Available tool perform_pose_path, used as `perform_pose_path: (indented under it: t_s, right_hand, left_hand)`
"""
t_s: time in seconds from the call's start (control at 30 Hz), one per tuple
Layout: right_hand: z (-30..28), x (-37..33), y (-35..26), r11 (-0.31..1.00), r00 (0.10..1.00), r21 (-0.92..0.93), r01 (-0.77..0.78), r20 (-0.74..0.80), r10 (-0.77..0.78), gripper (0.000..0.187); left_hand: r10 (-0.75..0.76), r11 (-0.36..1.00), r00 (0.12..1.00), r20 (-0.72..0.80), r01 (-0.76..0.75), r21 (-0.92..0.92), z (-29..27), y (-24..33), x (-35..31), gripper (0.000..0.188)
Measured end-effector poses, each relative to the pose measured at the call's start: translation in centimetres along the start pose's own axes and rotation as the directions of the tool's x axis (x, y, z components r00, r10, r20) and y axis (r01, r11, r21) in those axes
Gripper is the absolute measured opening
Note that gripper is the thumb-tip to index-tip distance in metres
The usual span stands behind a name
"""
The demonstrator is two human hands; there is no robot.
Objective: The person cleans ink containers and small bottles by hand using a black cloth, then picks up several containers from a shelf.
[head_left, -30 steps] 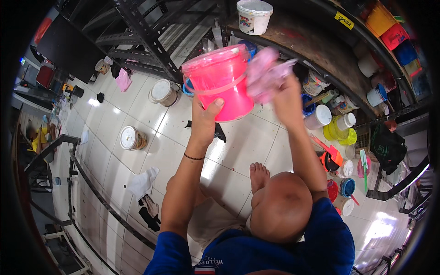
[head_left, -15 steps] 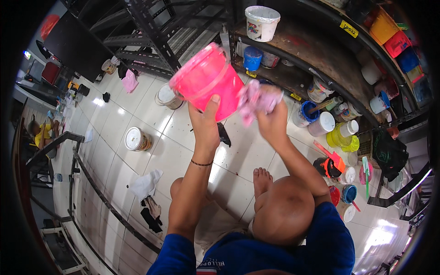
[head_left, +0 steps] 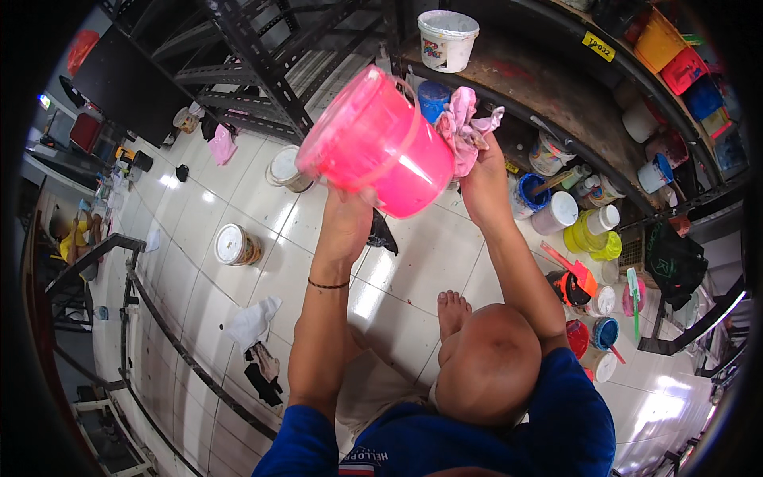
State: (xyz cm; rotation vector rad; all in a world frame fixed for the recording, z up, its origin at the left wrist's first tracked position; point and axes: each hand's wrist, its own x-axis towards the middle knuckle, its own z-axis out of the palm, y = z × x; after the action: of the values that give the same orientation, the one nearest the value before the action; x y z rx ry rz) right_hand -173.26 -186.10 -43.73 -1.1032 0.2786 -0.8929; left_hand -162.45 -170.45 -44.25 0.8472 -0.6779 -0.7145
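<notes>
A bright pink plastic bucket (head_left: pixel 397 151) with a lid is held up in front of me, tipped so its lid faces the upper left. My left hand (head_left: pixel 347 219) grips it from below, near the lid end; most of its fingers are hidden by the bucket. On the other side, my right hand (head_left: pixel 485 175) is closed round a crumpled pink cloth (head_left: pixel 461 131) that touches the bucket's bottom end. Some fingers of the right hand are behind the cloth.
A dark shelf (head_left: pixel 517 95) at the upper right carries a white bucket (head_left: pixel 447 44). Several paint tubs stand along it, among them a yellow one (head_left: pixel 586 237). A lidded tub (head_left: pixel 237 244) and a white cloth (head_left: pixel 253 319) lie on the left floor. Black rails (head_left: pixel 191 358) run lower left.
The pink bucket has turned so that more of its side shows, and my left hand has gone further under it. The cloth has moved up and right with my right hand, against the bucket's bottom end.
</notes>
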Motion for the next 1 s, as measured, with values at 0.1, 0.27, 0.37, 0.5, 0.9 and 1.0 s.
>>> perform_pose_path:
  t_s: [0.1, 0.27, 0.37, 0.5, 0.9, 1.0]
  right_hand:
    - [-0.3, 0.1, 0.3, 0.996, 0.996, -0.005, -0.087, 0.025, 0.087, 0.031]
    - [0.1, -1.8, 0.2, 0.899, 0.978, -0.391, 0.196, 0.017, -0.206, 0.027]
    - [1.6, -4.2, -1.5, 0.569, 0.855, -0.645, 0.51, 0.307, -0.419, 0.028]
    - [1.6, -2.5, -1.7, 0.485, 0.834, -0.699, 0.525, 0.308, -0.458, 0.028]
    - [6.5, -2.4, -5.1, 0.183, 0.587, -0.573, 0.798, 0.674, -0.449, 0.043]
    - [5.8, -1.6, -5.3, 0.188, 0.58, -0.559, 0.807, 0.695, -0.426, 0.042]
  left_hand:
    - [0.005, 1.0, 1.0, 0.021, -0.005, 0.016, -1.6, -1.8, -0.5, 0.075]
    - [0.128, 0.975, 0.978, -0.167, -0.154, -0.157, 0.8, -2.8, 0.2, 0.065]
    - [0.172, 0.985, 0.979, -0.114, -0.172, 0.004, 0.0, -1.4, 0.7, 0.062]
    - [0.17, 0.985, 0.962, -0.214, -0.163, 0.051, 0.8, -1.6, 0.0, 0.063]
    - [0.279, 0.777, 0.943, -0.181, -0.111, 0.62, 2.3, 0.1, -1.3, 0.053]
    - [0.229, 0.89, 0.936, -0.266, -0.091, 0.448, 1.4, 0.0, -1.0, 0.051]
